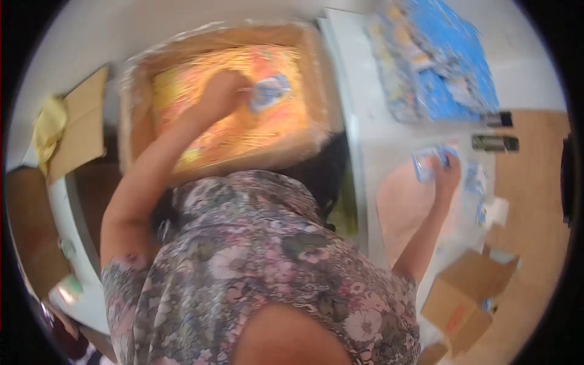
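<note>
My left hand [228, 91] is over a large carton [316, 91] lined with clear plastic. Its fingers are closed at the edge of a small blue-and-white packet [271, 92], blurred by motion. Below the packet, the carton holds a mass of yellow, orange and pink pieces [243, 143], too smeared to name. On the table to the right, my right hand [448, 173] has its fingers closed on another blue-and-white packet [425, 166]. That packet is at the far edge of a pale pink sheet [398, 207].
A big clear bag of blue packets [447, 91] lies at the far right of the white table [359, 91]. More small packets [476, 176] lie right of my right hand. An open brown box [465, 295] stands near right. Cardboard flaps [82, 125] rise at left, beside a yellow cloth-like piece [50, 131].
</note>
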### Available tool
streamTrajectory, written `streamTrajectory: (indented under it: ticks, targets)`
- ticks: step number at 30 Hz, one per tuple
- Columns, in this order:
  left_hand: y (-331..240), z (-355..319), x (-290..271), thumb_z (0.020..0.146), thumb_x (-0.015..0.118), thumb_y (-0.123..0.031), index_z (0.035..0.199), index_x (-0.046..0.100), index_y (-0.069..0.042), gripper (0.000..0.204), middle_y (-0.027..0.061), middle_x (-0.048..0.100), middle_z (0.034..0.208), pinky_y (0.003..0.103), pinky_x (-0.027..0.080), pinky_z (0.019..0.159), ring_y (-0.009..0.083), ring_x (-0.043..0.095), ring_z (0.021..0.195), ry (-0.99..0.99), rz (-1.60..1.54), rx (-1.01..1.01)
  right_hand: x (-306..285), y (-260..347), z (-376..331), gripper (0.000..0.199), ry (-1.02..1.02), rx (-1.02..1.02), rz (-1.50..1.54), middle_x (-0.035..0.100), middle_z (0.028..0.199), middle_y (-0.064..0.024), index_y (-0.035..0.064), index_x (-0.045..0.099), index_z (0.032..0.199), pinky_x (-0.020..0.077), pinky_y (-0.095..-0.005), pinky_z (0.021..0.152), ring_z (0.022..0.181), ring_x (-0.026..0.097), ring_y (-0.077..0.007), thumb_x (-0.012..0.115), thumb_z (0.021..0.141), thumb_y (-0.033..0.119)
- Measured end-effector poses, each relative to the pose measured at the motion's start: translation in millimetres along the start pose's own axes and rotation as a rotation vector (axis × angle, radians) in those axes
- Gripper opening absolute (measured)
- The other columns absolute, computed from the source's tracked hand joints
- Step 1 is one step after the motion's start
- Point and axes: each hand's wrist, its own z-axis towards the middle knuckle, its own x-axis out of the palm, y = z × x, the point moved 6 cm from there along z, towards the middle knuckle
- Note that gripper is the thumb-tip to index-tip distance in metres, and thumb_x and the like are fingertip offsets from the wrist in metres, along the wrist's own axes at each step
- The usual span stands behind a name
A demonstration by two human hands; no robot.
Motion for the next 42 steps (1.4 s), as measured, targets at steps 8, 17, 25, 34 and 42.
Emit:
streamTrajectory:
  ticks: [8, 17, 25, 34, 42]
  targets:
    - [13.6, 28.0, 36.5, 0.063, 0.077, -0.032, 0.087, 0.066, -0.013, 0.033, 0.0058, 0.065, 0.086, 0.041, 0.046, 0.072, 0.0267, 0.060, 0.086, 0.038, 0.217, -0.316, -30.4, 52.9, -5.3, 0.029, -0.253, -0.148, -0.032, 0.060, 0.109, -0.0147, -0.0002, 0.063, 0.101, 0.0408, -0.0380, 0.089, 0.102, 0.053, -0.0292, 0.070, 0.076, 0.013]
    - [18.2, 25.6, 20.8, 0.062, 0.077, -0.024, 0.087, 0.062, -0.013, 0.031, 0.0026, 0.065, 0.087, 0.039, 0.044, 0.068, 0.0217, 0.061, 0.084, -0.037, 0.004, -0.399, -54.7, 156.3, -1.2, 0.019, -0.353, -0.385, -0.030, 0.063, 0.105, -0.0123, 0.0013, 0.064, 0.095, 0.0434, -0.0377, 0.084, 0.095, 0.057, -0.0273, 0.066, 0.077, 0.001]
    - [11.4, 18.4, 13.3, 0.073, 0.074, -0.014, 0.079, 0.060, -0.005, 0.017, 0.0021, 0.064, 0.070, 0.026, 0.048, 0.058, 0.0092, 0.059, 0.065, -0.076, -0.928, -0.408, 3.8, 329.0, -5.1, 0.024, -0.035, -0.496, 0.565, 0.064, 0.094, -0.0109, 0.0010, 0.063, 0.099, 0.0469, -0.0342, 0.078, 0.087, 0.060, -0.0261, 0.067, 0.075, 0.003]
    - [1.6, -10.2, -67.7, 0.086, 0.063, -0.013, 0.100, 0.066, 0.001, 0.021, -0.0018, 0.064, 0.082, 0.023, 0.047, 0.066, 0.0059, 0.056, 0.070, -0.006, -1.078, -0.206, 62.0, 456.2, 42.0, 0.023, 0.553, -0.435, 0.858, 0.061, 0.076, -0.0019, -0.0008, 0.065, 0.094, 0.0445, -0.0256, 0.063, 0.071, 0.055, -0.0093, 0.063, 0.084, 0.020]
    - [67.7, -105.1, -140.6, 0.081, 0.066, -0.010, 0.092, 0.068, 0.002, 0.016, -0.0021, 0.061, 0.070, 0.021, 0.042, 0.054, 0.0040, 0.052, 0.061, -0.554, -0.555, -0.468, 120.7, 538.4, 7.7, 0.021, 0.785, -0.752, 0.983, 0.062, 0.080, -0.0085, 0.0003, 0.064, 0.090, 0.0457, -0.0313, 0.067, 0.073, 0.057, -0.0170, 0.064, 0.080, 0.019]
